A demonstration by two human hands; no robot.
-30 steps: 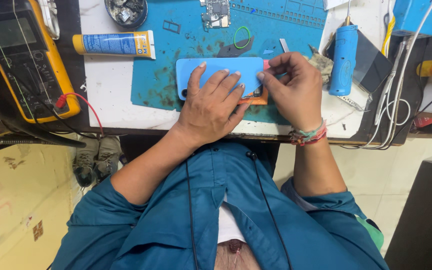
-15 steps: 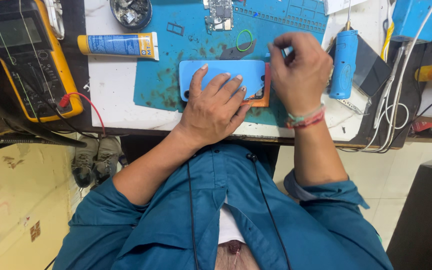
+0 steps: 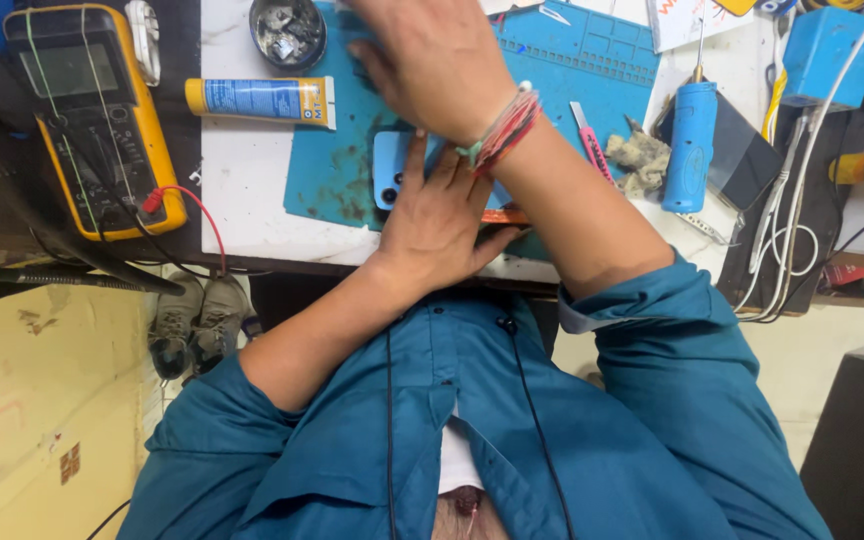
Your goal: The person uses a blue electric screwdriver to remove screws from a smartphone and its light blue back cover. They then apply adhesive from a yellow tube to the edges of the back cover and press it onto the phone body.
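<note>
— What sits at the far left of your bench?

— A yellow multimeter (image 3: 92, 120) with a red lead, on the dark part of the bench. Just right of it, on the white top, lies a tube (image 3: 260, 100) with a yellow end and a blue label. Above the tube stands a small round tin (image 3: 288, 30) of grey scraps.

— And your hands?

— My left hand (image 3: 439, 215) lies flat, fingers spread, pressing on the light blue phone (image 3: 390, 168), which rests on the blue work mat (image 3: 327, 170). My right hand (image 3: 432, 60) crosses above it, reaching over the mat's far edge; whether it grips anything I cannot tell, since only its back shows.

— Further right?

— A pink-handled knife (image 3: 588, 140) lies beside my wrist, then a blue cylindrical tool (image 3: 690, 145), and a blue box (image 3: 827, 50) near white cables.
</note>
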